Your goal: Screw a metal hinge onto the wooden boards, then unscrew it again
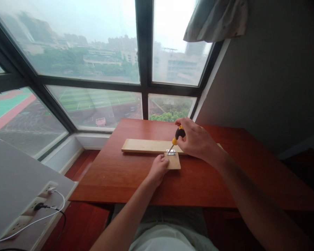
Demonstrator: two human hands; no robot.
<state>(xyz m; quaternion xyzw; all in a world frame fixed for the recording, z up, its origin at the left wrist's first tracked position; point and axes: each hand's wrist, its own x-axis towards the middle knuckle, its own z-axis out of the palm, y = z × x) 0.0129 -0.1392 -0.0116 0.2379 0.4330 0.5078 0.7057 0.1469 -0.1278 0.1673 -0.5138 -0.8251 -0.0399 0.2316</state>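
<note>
A yellow and black screwdriver [174,141] is gripped in my right hand [197,139], tilted with its tip down on a small metal hinge [170,152]. The hinge lies across the joint between a long pale wooden board [146,145] and a small square wooden piece [174,162]. My left hand [159,168] pinches the left edge of the small piece and steadies it. Part of the long board is hidden behind my right hand. Whether a screw sits under the screwdriver tip is too small to tell.
Both boards rest on a reddish-brown table [115,177]. Large windows with a dark frame [144,62] stand behind it. At the left, a low white wall carries sockets [32,206] with plugged-in cables. A curtain [217,21] hangs at the upper right.
</note>
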